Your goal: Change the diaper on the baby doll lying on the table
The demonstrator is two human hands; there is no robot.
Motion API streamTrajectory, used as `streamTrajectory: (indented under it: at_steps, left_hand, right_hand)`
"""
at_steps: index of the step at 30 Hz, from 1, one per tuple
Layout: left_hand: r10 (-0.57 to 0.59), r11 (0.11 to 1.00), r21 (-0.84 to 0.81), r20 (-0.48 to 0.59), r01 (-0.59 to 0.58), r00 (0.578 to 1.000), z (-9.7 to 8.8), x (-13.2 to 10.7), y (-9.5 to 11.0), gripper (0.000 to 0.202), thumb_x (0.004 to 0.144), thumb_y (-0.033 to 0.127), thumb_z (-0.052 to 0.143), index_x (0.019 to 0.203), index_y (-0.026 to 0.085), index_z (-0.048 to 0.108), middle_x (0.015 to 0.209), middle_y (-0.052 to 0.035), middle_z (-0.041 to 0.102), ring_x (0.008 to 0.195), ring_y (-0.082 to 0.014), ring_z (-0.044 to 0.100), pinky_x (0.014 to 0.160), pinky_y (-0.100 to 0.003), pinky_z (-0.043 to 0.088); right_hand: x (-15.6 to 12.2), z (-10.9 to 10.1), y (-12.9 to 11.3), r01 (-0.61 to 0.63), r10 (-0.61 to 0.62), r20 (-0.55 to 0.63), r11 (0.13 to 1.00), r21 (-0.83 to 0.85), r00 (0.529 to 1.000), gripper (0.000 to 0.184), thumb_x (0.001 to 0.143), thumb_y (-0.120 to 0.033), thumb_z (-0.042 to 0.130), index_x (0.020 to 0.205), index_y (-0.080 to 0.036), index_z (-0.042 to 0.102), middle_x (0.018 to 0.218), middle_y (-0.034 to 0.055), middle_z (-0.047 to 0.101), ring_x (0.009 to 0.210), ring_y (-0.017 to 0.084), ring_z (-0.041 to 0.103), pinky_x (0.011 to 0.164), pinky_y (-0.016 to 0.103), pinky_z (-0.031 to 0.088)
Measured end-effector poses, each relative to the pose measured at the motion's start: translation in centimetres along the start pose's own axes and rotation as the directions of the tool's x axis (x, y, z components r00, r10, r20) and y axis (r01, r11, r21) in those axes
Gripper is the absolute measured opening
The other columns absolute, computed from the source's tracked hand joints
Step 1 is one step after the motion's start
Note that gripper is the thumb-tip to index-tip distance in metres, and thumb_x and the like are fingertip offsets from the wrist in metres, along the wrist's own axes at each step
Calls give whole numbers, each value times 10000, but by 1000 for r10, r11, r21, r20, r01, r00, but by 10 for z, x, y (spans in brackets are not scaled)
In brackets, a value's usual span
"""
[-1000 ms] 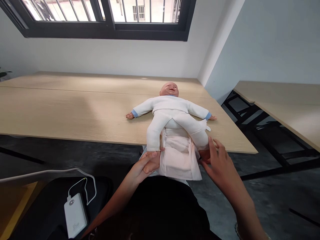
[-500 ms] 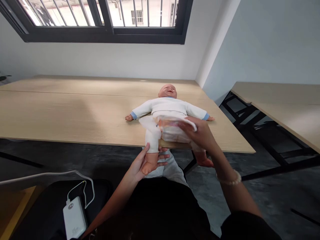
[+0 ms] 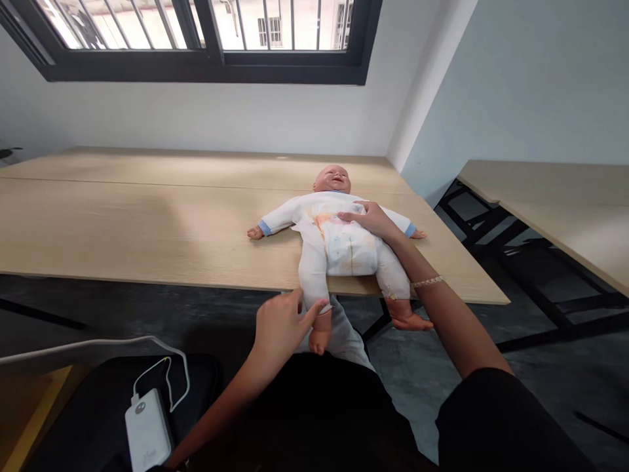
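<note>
A baby doll (image 3: 339, 179) in a white top with blue cuffs lies on its back, its lower legs past the table's front edge. Between its legs and up over its belly lies a white diaper (image 3: 351, 255) with a printed pattern. My right hand (image 3: 372, 219) rests flat on the diaper's upper part, fingers stretched out. At the doll's leg on the left, my left hand (image 3: 280, 328) is closed round the lower end of the white trouser leg (image 3: 314, 282), thumb in front. Some of its fingers are hidden. Bare doll feet (image 3: 320, 334) stick out below the trousers.
The wooden table (image 3: 122, 223) reaches the wall under a barred window (image 3: 211, 65). A second table (image 3: 570, 196) stands to the right. On a black seat (image 3: 196, 380) at lower left lies a white power bank (image 3: 147, 429) with a cable.
My right hand has moved up and laid the diaper's front over the doll's belly. My left hand has turned from beneath the foot to the trouser leg's side. The doll's left-side leg has shifted rightward.
</note>
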State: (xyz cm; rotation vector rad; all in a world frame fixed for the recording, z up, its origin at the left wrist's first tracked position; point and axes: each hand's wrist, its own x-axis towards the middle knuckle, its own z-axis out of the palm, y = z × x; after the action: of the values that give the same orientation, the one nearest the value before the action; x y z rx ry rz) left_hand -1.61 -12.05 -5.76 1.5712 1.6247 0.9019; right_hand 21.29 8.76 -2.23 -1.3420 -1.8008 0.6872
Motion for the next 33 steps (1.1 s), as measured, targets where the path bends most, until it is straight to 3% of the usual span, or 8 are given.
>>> streamTrajectory:
  at_steps: [3, 6, 8, 12, 16, 24, 28, 33]
  left_hand:
    - [366, 929, 37, 68, -369, 928, -5, 9, 30, 417, 855, 579, 715, 659, 223, 623, 724, -82, 626, 907, -311, 604, 942, -430, 408]
    - [678, 712, -29, 287, -701, 677, 9, 41, 53, 253, 944, 464, 636, 992, 245, 751, 1201, -114, 715, 1323, -355, 514, 1209, -520, 211]
    - [740, 607, -59, 407, -793, 536, 24, 70, 62, 245, 956, 393, 624, 1135, 273, 741, 1382, -83, 654, 1476, -340, 397, 1265, -555, 15]
    - [704, 509, -27, 588, -860, 398, 41, 125, 75, 324, 962, 253, 604, 1274, 271, 689, 1467, -82, 602, 1466, -305, 439, 1263, -580, 4]
    - [655, 450, 86, 644, -889, 394, 35, 159, 85, 432, 1012, 386, 530, 1394, 206, 623, 1484, -89, 582, 1429, -307, 455, 1253, -553, 69]
    - [551, 576, 86, 694, -813, 464, 29, 213, 92, 450, 1001, 566, 505, 1177, 220, 733, 1314, -73, 695, 1321, -281, 532, 1239, -601, -11]
    - [548, 618, 53, 686, -785, 478, 33, 228, 92, 468, 1005, 551, 478, 1073, 178, 752, 1209, -66, 734, 1215, -269, 592, 1237, -603, 21]
    - [540, 617, 62, 691, -784, 480, 33, 231, 89, 475, 1000, 585, 426, 1093, 234, 732, 1226, -16, 733, 1203, -249, 603, 1252, -593, 35]
  right_hand:
    - [6, 1, 1, 6, -7, 18, 998, 67, 1000, 410, 728, -541, 778, 809, -156, 663, 793, 23, 650, 726, 158, 533, 685, 281, 406]
    - [15, 5, 0, 48, -48, -7, 999, 5, 999, 405, 738, -537, 767, 781, -158, 632, 740, 10, 621, 705, 144, 497, 681, 279, 377]
    - [21, 6, -1, 70, -71, -8, 994, -81, 997, 378, 771, -523, 744, 749, -171, 608, 690, -2, 592, 679, 142, 473, 662, 277, 356]
    - [27, 3, -1, 140, -147, -19, 968, -208, 989, 292, 881, -425, 643, 733, -182, 575, 725, 15, 618, 687, 148, 487, 693, 282, 366]
    - [13, -12, 3, 46, -73, -135, 980, -192, 988, 253, 933, -382, 547, 808, -172, 614, 800, 44, 678, 694, 160, 539, 726, 290, 408]
    - [-78, -40, 30, -103, 0, -278, 929, -357, 961, 315, 909, -452, 585, 956, -156, 683, 1034, 140, 727, 984, 277, 658, 973, 440, 480]
    - [-93, -41, 48, -157, 83, -220, 926, -343, 972, 517, 922, -547, 584, 1164, -104, 696, 1266, 212, 680, 1262, 367, 582, 1130, 541, 394]
    - [-73, -39, 61, -207, 209, 33, 977, -57, 977, 483, 799, -386, 719, 1214, -142, 693, 1302, 161, 692, 1170, 340, 653, 1025, 449, 515]
